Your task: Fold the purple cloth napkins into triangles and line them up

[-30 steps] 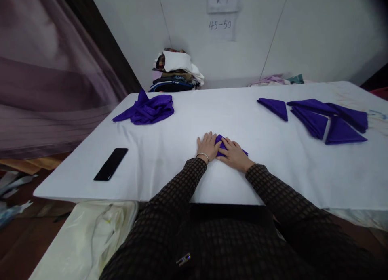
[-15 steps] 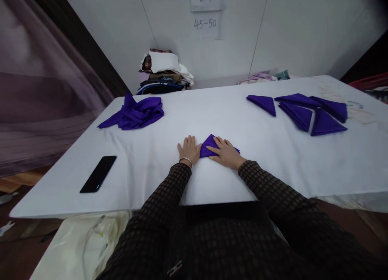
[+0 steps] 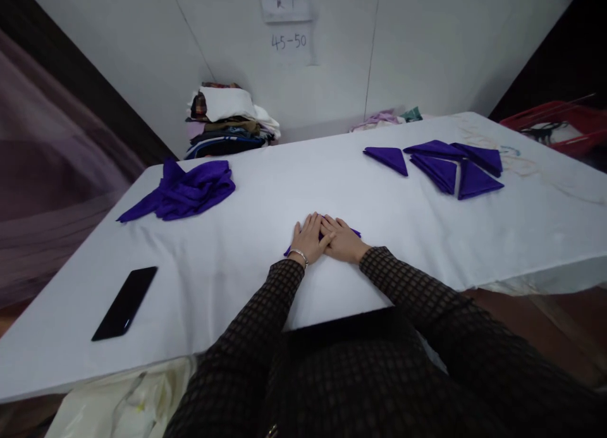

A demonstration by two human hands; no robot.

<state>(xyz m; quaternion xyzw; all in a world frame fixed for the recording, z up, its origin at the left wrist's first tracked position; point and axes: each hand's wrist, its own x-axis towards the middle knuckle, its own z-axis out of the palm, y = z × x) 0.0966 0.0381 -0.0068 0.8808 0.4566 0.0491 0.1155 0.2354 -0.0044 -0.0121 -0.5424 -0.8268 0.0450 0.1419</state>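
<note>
A purple napkin (image 3: pixel 355 233), folded into a triangle, lies at the middle of the white-covered table (image 3: pixel 279 194). My left hand (image 3: pixel 309 238), with a bracelet at the wrist, rests flat on its left part. My right hand (image 3: pixel 345 241) presses flat on the right part, its fingers stretched out. The two hands touch at the middle, and most of the cloth is hidden under them; only its tips and a bit of the top edge show.
Several folded purple triangles (image 3: pixel 434 171) lie at the back right. A loose heap of purple cloth (image 3: pixel 190 188) is at the back left. A black phone (image 3: pixel 126 303) lies at the front left. Folded clothes (image 3: pixel 232 119) are stacked by the wall; a red basket (image 3: pixel 564 125) stands right.
My left hand has moved from beside the folded napkin onto it and now meets my right hand. The right hand stays on the cloth. The view has turned a little to the right.
</note>
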